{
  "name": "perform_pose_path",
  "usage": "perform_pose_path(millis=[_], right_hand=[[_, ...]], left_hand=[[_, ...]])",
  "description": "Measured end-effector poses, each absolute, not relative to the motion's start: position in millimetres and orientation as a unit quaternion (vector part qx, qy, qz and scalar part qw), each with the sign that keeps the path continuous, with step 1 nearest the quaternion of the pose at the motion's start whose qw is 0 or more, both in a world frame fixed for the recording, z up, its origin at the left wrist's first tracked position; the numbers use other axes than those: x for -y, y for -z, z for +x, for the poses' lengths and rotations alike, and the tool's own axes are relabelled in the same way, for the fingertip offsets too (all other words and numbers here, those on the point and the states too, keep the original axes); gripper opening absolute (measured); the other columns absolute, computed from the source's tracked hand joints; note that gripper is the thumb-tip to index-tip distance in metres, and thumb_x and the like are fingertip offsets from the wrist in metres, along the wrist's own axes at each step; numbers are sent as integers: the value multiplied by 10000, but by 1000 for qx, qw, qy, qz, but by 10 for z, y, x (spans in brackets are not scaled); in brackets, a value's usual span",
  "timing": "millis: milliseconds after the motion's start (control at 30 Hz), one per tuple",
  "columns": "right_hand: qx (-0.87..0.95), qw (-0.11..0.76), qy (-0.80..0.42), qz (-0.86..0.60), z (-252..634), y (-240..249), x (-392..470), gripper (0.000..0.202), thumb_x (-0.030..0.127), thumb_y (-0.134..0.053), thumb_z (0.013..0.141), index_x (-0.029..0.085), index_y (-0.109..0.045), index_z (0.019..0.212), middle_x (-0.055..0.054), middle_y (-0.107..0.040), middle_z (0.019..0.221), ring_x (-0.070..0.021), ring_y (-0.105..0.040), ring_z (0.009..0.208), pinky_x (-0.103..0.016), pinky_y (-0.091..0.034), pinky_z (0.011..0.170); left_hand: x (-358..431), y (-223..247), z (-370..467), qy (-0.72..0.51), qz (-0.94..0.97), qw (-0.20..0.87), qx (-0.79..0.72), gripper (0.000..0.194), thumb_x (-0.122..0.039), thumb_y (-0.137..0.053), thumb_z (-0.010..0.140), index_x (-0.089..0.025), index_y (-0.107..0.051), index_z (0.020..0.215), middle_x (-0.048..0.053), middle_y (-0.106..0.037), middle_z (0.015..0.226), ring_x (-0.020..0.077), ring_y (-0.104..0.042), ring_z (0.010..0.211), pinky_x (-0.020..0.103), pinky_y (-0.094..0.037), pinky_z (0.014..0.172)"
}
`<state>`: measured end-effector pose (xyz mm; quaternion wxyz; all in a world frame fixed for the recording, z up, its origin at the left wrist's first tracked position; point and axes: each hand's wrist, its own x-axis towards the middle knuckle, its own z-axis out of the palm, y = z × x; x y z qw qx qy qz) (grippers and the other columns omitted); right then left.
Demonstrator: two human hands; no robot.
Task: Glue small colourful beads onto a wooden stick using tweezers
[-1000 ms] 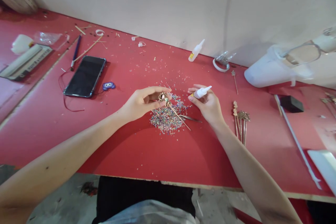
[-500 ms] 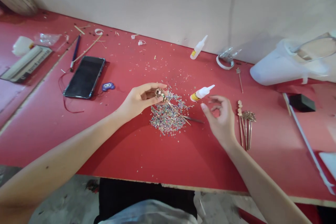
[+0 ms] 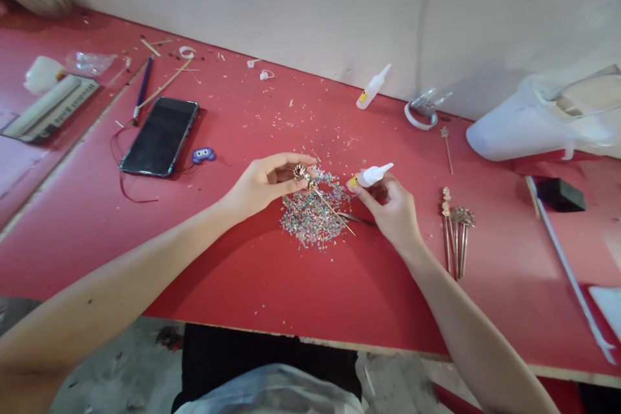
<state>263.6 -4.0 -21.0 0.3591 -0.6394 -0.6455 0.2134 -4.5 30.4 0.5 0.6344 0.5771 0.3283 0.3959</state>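
My left hand point(image 3: 269, 182) is closed around the flower end of a gold-coloured hairpin point(image 3: 334, 211); its thin stem points down to the right. Under it lies a heap of small glittering chips point(image 3: 310, 220). My right hand point(image 3: 395, 210) has its thumb and fingers on a small white glue bottle point(image 3: 371, 176) with a yellow label, nozzle up to the right. Part of the bottle's far side is hidden by the fingers. Beside the heap lie dark tweezers point(image 3: 358, 218), partly behind my right hand.
A second glue bottle point(image 3: 373, 87) stands by the wall, left of a tape roll point(image 3: 420, 118). Several gold hairpins point(image 3: 456, 239) lie at right, near a white cup-like container point(image 3: 514, 119) and a black block point(image 3: 560, 195). On the left are a phone point(image 3: 160, 137) and a blue charm point(image 3: 203, 154).
My right hand has moved left and closed on the glue bottle, which stood free of it before. My left hand keeps its hold on the hairpin. The view has shifted slightly.
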Motion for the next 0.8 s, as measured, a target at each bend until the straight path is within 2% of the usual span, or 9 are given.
perform_pose_path(millis=[100,133,233,267,367,600,733,800], right_hand=[[645,384,-219,-624,2657,161,111,484,421,-736,776,213,-536,1164,-2,-651,837,-146,-604,682,-275,-470,590],[650,384,-199,-624,2675,130,142,428,404,-727,791,218,-546,1131,-9,-649,856,-142,-601,681,-271,-470,585],[755,273,-196,-563,2736,32,218,165,353,-663,862,225,-628,959,-12,-641,811,-138,-580,662,-276,-473,613],[794,231,-220,-517,2750,6,229,154,349,-666,863,229,-635,954,-16,-643,810,-151,-598,705,-281,-483,636],[843,192,-225,-449,2764,-33,220,92,318,-641,887,231,-643,917,-36,-654,854,-181,-616,814,-312,-495,727],[786,261,-206,-521,2798,-9,249,56,279,-609,907,229,-633,914,-36,-673,858,-166,-620,765,-293,-496,692],[694,382,-267,-549,2698,-19,317,91,291,-678,855,236,-644,919,-21,-679,867,-158,-648,773,-295,-538,716],[644,414,-334,-549,2584,-73,337,173,303,-701,835,239,-643,985,-14,-682,861,-139,-644,681,-263,-534,588]], left_hand=[[-314,15,-57,-395,597,618,-326,373,-241,-669,851,-124,-612,1200,103,-700,1079,184,-699,947,338,-614,879],[-318,19,-61,-397,600,614,-325,377,-245,-668,853,-125,-610,1205,104,-701,1081,185,-701,944,340,-612,881],[-322,9,-63,-400,587,627,-319,372,-237,-686,841,-128,-621,1190,106,-704,1086,178,-710,910,325,-613,862],[-321,-3,-61,-400,579,636,-315,370,-232,-694,834,-128,-624,1181,107,-707,1083,175,-713,901,314,-614,851],[-312,-42,-48,-396,564,652,-317,363,-220,-708,815,-121,-628,1155,101,-723,1047,163,-719,866,287,-612,825],[-305,-23,-49,-392,584,638,-312,360,-222,-719,803,-131,-641,1142,106,-728,1074,177,-712,924,262,-603,797],[-308,3,-50,-398,599,630,-294,344,-195,-721,806,-136,-649,1137,91,-735,1053,157,-703,933,222,-593,779],[-306,15,-46,-398,604,629,-286,346,-197,-721,810,-143,-649,1144,87,-734,1050,148,-702,915,216,-589,765]])
